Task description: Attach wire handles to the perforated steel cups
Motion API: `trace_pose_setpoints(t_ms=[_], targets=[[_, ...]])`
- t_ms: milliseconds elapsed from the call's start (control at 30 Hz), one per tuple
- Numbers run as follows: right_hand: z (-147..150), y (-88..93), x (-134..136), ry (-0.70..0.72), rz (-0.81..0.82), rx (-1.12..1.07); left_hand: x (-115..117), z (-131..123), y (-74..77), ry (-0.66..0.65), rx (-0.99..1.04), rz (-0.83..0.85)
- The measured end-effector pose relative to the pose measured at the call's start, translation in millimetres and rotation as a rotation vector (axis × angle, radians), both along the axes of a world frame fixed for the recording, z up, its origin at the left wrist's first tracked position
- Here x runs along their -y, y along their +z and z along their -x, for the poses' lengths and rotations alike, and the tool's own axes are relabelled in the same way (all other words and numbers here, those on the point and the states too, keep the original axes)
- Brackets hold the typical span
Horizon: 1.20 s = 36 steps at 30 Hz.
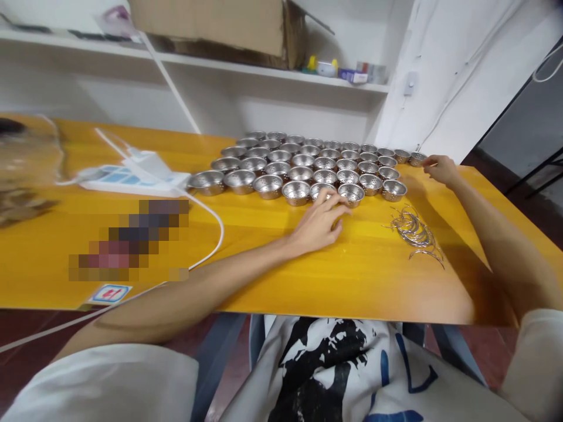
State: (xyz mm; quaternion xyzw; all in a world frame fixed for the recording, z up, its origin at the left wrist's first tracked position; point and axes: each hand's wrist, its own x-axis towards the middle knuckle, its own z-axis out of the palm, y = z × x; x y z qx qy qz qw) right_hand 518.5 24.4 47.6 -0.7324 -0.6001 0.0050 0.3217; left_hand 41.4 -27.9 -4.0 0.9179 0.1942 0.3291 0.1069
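Several small perforated steel bowls (pixel 308 164) stand in close rows on the yellow table (pixel 272 269). My left hand (pixel 317 220) rests on the table with fingers spread, its fingertips touching the front-row bowls near the middle. My right hand (pixel 441 169) reaches to the far right end of the rows, its fingers curled beside the last bowl (pixel 417 158); what it holds, if anything, is not clear. A loose pile of thin metal wire rings (pixel 416 234) lies on the table between my two hands.
A white power strip (pixel 132 179) with a white cable (pixel 211 234) lies left of the bowls. A blurred brown heap (pixel 26 170) sits at the far left. Behind the table, a white shelf (pixel 264 70) carries a cardboard box (pixel 220 26).
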Motion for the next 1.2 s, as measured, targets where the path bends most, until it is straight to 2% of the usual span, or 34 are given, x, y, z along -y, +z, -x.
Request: trace_pose_setpoints(t_ms=[67,133,233,367,533,700,800,900,967,1100,1200], targets=[[20,8.0,17,0.062,-0.004,0.035,-7,-2,1.1,0.012,-0.088,-0.1],[45,12.8,36,0.193,-0.047,0.151,-13,-6,2.2,0.019,-0.169,-0.149],[81,15.1,68,0.373,0.012,0.233,-17,-16,4.4,0.001,-0.253,-0.179],[107,9.3,103,0.549,0.151,0.322,-4,-18,7.1,-0.054,-0.219,-0.126],[130,-5.8,124,0.653,0.23,0.361,19,6,11.4,-0.156,-0.183,-0.082],[157,-11.4,131,0.607,0.3,0.487,15,22,11.9,-0.204,-0.059,0.004],[165,-12.8,131,0.615,0.259,0.509,11,23,8.4,-0.167,0.047,0.183],[164,-7.9,131,0.654,0.133,0.452,9,21,3.9,-0.214,0.021,0.424],[162,1.2,133,0.631,0.03,0.369,9,16,0.1,-0.231,-0.014,0.525],[167,21.5,146,0.465,-0.205,0.089,4,3,-6.7,-0.134,0.039,0.652],[182,22.9,161,0.442,-0.287,-0.191,1,1,-6.1,-0.154,0.126,0.779]])
